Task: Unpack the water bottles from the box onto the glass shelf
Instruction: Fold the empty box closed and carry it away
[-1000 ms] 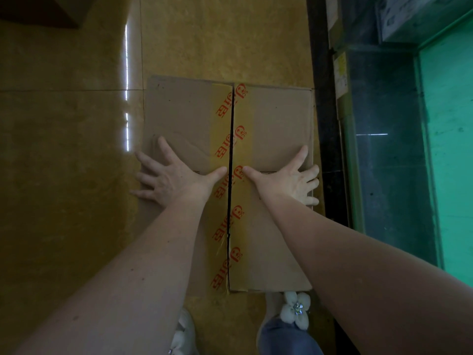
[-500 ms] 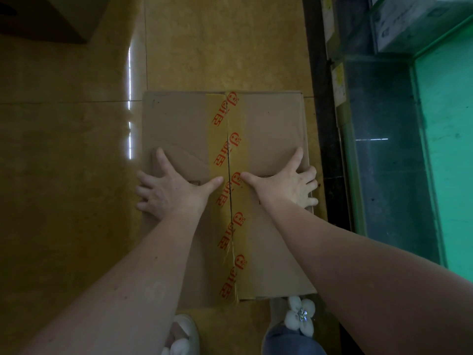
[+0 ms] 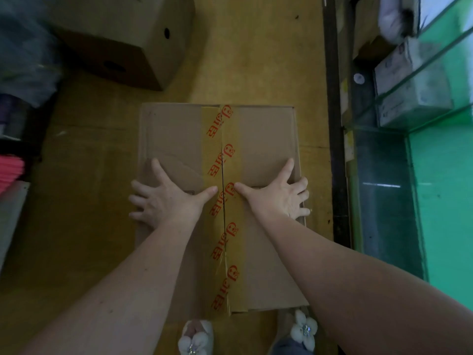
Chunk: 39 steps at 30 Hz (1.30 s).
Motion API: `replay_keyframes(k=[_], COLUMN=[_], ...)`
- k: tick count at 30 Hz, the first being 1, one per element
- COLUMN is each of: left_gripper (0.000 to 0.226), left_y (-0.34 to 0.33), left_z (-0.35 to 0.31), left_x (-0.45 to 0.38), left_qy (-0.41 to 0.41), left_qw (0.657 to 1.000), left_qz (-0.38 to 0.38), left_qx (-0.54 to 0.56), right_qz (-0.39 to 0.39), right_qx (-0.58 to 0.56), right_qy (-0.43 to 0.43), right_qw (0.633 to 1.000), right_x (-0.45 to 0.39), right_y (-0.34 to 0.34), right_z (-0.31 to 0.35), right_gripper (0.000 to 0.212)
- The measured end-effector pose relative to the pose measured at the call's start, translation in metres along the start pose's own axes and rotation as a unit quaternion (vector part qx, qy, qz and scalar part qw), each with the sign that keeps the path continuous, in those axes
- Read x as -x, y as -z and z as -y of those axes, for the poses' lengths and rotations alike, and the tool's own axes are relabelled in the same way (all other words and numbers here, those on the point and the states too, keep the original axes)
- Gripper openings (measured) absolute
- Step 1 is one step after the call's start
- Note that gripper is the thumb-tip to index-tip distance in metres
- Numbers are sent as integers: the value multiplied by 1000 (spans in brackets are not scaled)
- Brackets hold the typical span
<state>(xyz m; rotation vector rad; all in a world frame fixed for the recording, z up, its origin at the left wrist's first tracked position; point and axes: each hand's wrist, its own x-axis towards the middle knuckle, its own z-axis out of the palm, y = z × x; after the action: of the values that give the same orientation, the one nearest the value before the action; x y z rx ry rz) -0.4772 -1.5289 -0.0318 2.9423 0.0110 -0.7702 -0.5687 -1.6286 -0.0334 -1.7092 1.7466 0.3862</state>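
Observation:
A brown cardboard box (image 3: 266, 139) lies on the yellow floor below me, its two top flaps closed and taped with yellow tape printed in red. The tape is split along the middle seam. My left hand (image 3: 163, 198) rests flat on the left flap with fingers spread, some over the box's left edge. My right hand (image 3: 279, 196) lies flat on the right flap, fingers spread toward the right edge. Both thumbs point at the seam. No water bottles are visible. The glass shelf (image 3: 440, 190) with green edges stands to the right.
A second cardboard box (image 3: 133, 39) with round holes sits on the floor at the upper left. Dark and pink goods (image 3: 10, 165) stand at the far left. Small cartons (image 3: 409, 88) lie on the upper glass shelves. My shoes (image 3: 195, 339) touch the box's near edge.
The view has tilted up and pulled back, bringing the second box and upper shelves into sight. Both hands stay flat on the flaps in the same spots.

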Motion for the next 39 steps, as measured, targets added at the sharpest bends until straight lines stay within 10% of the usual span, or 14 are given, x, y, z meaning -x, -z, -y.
replay_keyframes(k=[17,39], left_gripper=[126,126], left_y=[299,440], left_z=[118,400], left_x=[118,270], left_qy=[173,439], left_qw=[957,834], left_qz=[-166,-233], left_qx=[163,238], right_qz=[17,133], right_qx=[42,184], right_qy=[304,566], right_qw=[952,793], right_x=[270,603], right_y=[126,57], right_z=[154,170], right_gripper=[123,118])
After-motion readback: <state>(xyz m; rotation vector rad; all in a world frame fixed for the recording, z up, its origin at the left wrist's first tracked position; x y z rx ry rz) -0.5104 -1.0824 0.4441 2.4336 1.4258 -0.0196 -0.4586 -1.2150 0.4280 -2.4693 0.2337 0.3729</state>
